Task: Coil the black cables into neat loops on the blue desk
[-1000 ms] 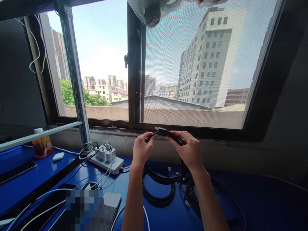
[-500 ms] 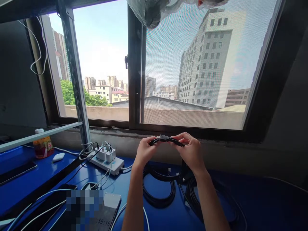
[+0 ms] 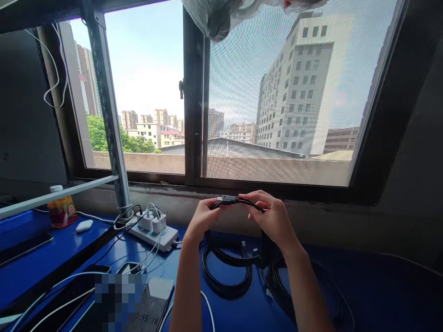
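Observation:
A black USB cable is held up between my two hands, above the blue table. Its plug, with a silver metal end, points left toward my left hand, whose fingers are closed around a black cable part beside it. My right hand pinches the black cable to the right of the plug. Below the hands lie coiled black cables, with more black coils to the right; the right forearm partly covers those.
A white power strip with several chargers stands left of my hands. A phone lies at the front left among white cords. Farther left are a white earbud case, a bottle and a metal shelf post. The window rises behind.
My left hand has moved left and slightly down, and the plug has shifted left with it. The right hand has moved slightly left, with its fingers a little more extended.

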`<state>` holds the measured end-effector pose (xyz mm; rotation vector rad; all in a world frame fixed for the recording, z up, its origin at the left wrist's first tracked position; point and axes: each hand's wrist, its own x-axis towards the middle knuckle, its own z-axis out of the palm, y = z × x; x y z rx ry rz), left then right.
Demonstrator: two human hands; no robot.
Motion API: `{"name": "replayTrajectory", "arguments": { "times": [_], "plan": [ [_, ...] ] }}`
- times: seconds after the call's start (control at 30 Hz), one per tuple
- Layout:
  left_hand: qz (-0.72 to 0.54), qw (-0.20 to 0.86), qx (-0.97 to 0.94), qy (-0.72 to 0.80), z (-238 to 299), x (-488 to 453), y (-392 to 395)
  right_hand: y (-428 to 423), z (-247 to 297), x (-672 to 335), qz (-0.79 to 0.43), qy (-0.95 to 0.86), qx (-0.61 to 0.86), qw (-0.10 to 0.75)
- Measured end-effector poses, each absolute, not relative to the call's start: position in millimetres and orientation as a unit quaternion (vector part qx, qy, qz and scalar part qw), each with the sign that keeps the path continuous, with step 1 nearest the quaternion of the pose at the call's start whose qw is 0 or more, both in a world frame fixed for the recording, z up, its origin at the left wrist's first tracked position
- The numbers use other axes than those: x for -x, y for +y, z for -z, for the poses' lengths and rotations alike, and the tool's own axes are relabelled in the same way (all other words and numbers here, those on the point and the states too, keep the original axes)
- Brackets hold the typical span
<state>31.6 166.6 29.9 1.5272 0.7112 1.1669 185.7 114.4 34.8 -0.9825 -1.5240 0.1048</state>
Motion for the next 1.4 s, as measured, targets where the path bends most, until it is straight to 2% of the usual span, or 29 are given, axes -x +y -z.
{"name": "replayTrajectory", "arguments": {
  "times": [0.33,0.53,0.67,0.8,0.93,1.17,1.4],
  "plan": [
    [-0.462,0.511,-0.671,0.276,-43.8,-32.0,146.8,123.8,-24.3,-176.4,0.008,-0.62,0.53,0.579],
    [-0.512,0.459,-0.657,0.309,-43.4,-42.4,146.0,119.5,-27.4,-173.8,0.027,-0.586,0.561,0.584],
    [-0.54,0.493,-0.606,0.313,-44.8,-43.6,149.8,112.0,-36.9,-170.9,-0.008,-0.596,0.523,0.609],
    [-0.593,0.522,-0.536,0.297,-49.8,-40.1,149.6,99.4,-48.4,-183.3,-0.103,-0.581,0.47,0.657],
    [-0.643,0.519,-0.489,0.279,-54.2,-41.5,144.5,89.8,-52.9,-193.2,-0.154,-0.585,0.421,0.676],
    [-0.645,0.522,-0.489,0.269,-57.9,-48.8,136.0,87.8,-52.9,-174.5,0.013,-0.555,0.426,0.714],
    [-0.59,0.546,-0.538,0.254,-59.6,-45.2,130.5,83.3,-57.3,-168.9,0.034,-0.502,0.419,0.756]
  ]
}}
